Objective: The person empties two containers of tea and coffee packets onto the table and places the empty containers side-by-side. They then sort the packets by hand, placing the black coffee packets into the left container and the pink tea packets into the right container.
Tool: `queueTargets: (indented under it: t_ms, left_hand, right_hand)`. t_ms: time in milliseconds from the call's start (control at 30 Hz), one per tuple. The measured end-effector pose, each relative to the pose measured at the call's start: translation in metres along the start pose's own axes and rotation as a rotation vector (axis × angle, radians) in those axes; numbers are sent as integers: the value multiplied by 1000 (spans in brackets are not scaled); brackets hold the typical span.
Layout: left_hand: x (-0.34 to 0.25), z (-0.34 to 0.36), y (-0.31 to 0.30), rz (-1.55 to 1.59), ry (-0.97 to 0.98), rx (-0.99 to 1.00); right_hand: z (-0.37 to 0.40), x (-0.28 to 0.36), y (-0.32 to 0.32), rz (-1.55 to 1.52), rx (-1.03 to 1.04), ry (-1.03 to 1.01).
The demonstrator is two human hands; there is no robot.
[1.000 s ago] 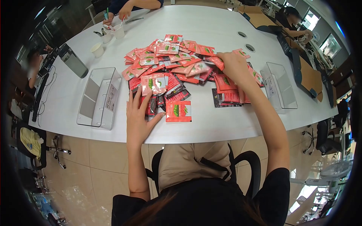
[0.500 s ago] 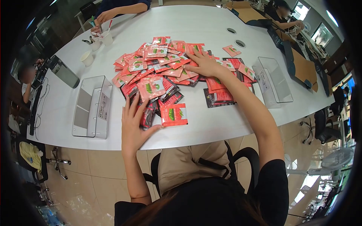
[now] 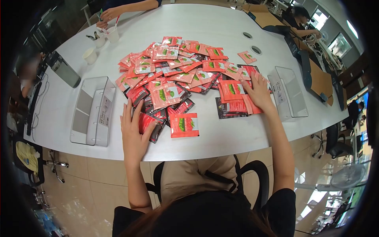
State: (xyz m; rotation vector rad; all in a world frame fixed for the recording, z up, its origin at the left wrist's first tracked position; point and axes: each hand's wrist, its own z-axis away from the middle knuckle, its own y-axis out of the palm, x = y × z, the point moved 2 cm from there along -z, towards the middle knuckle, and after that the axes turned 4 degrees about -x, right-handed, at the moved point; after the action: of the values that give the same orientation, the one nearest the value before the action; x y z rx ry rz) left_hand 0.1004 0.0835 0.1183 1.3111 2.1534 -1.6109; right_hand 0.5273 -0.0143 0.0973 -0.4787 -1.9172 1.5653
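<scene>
A heap of red and pink sachets (image 3: 158, 71) with green and strawberry pictures covers the middle of the table, some showing black-and-red backs. My left hand (image 3: 135, 134) rests at the heap's near-left edge, fingers spread against a black-and-red sachet (image 3: 154, 128). A single red sachet (image 3: 184, 125) lies face up to the right of that hand. On the right, my right hand (image 3: 258, 94) lies with fingers stretched over the edge of a smaller group of sachets (image 3: 232, 89), partly hiding them. Neither hand is closed around anything.
Clear plastic bins stand on both sides, a left bin (image 3: 92, 112) and a right bin (image 3: 288, 93). Paper cups (image 3: 90, 56) and a dark bottle (image 3: 64, 70) are at the left. One loose sachet (image 3: 247, 57) lies behind. A person's hand (image 3: 110, 14) is across the table.
My right hand has moved off the main heap, rightward and nearer, onto the smaller group. My left hand stays by the heap's near-left edge, where a dark sachet now lies more exposed.
</scene>
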Motion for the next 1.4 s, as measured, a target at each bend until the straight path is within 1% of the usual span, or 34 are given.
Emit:
queueTargets:
  t_ms: [100,133,267,333,400,500,533,633,733,767,833,867,967,1000,1100,1133,1233,1333,1400]
  left_hand:
    - [-11,1,-2,-86,48,91]
    - [-9,1,-1,-121,91,133]
    - [-13,-2,-1,-116,136,179]
    - [-13,-4,2,-111,157,207]
    - [-17,-5,5,-134,168,231]
    - [-27,-6,8,-181,151,277]
    - [-28,-6,12,-193,131,277]
    - [-33,-12,20,-191,102,275]
    - [-33,-19,30,-195,103,258]
    - [-33,-21,33,-202,107,267]
    - [-32,-26,38,-216,118,283]
    - [-33,-29,40,-236,115,293]
    - [-39,-37,46,-286,111,312]
    - [-39,-40,50,-294,112,312]
    - [-40,-50,63,-305,126,307]
    - [-41,-53,67,-302,131,307]
    - [-45,-60,77,-298,141,305]
    - [-48,-61,80,-302,140,293]
    - [-50,-60,77,-302,141,282]
  right_hand:
    - [8,30,-8,-53,54,-15]
    - [4,37,-6,-55,58,-36]
    - [-16,67,8,-20,67,-86]
    - [-22,81,12,-64,33,-99]
    - [-30,86,17,-91,26,-103]
    - [-37,89,12,-188,80,-64]
    - [-45,85,11,-339,69,-69]
    - [-81,49,11,-717,95,-176]
    - [-101,26,-3,-729,-81,-151]
    - [-113,15,-1,-599,-87,-176]
    - [-154,-13,30,-340,-106,-226]
    - [-180,-29,62,-372,-118,-264]
    - [-152,16,43,-401,25,-246]
    - [-158,27,44,-434,116,-252]
    - [-150,64,33,-396,216,-334]
    - [-126,84,11,-459,261,-249]
    - [-136,91,18,-566,355,-296]
    - [-136,87,20,-750,283,-381]
    - [-120,77,9,-698,145,-407]
